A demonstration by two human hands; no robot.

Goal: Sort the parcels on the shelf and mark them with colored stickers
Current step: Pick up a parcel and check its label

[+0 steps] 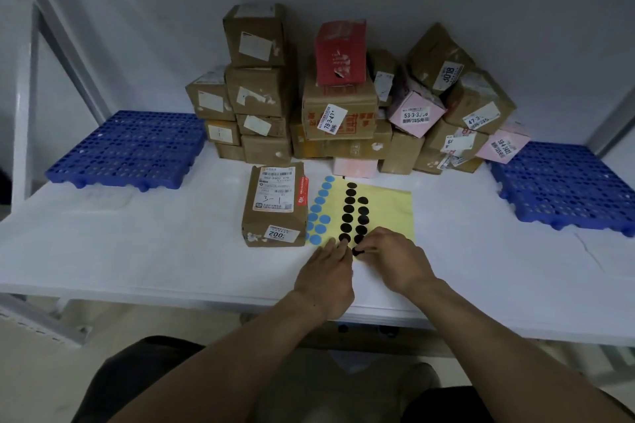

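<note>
Just below the centre of the frame, both hands meet at the near edge of a pale yellow sticker sheet (388, 206) lying flat on the white shelf (137, 251). The left hand (326, 271) lies with straight fingers pressed on the sheet's near left corner, holding it down. The right hand (395, 257) pinches a round black sticker (359, 252) between thumb and forefinger, apparently peeling it off at the sheet's lower edge. Its likely target is the flat brown cardboard parcel (275, 206) with white printed labels, just left of the sheet and up and to the left of the hands, right beside the round blue stickers (319, 213). The parcel's long axis runs up the frame, short end toward the person. The left hand is nearer to it, but the right one carries the sticker, so the move would probably cross leftward over the left fingers. Higher in the frame, the pile of stacked parcels (343, 106) stands against the wall, flanked by two blue perforated plastic pallets (127, 148)
</note>
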